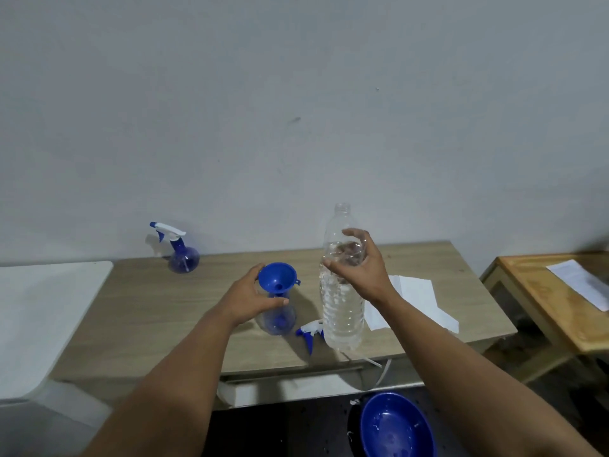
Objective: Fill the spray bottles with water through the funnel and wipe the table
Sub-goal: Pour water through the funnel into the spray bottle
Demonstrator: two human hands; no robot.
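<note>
A blue funnel sits in the neck of an open blue spray bottle on the wooden table. My left hand grips that bottle's neck just under the funnel. My right hand holds a clear uncapped water bottle upright, right of the funnel, its base on or just above the table. The bottle is more than half full. A loose white and blue spray head lies on the table between the two bottles. A second blue spray bottle with its trigger head on stands at the back left.
White paper sheets lie on the table behind my right arm. A blue bowl sits on the floor below the table's front edge. A white surface adjoins on the left, and a wooden side table with paper stands on the right.
</note>
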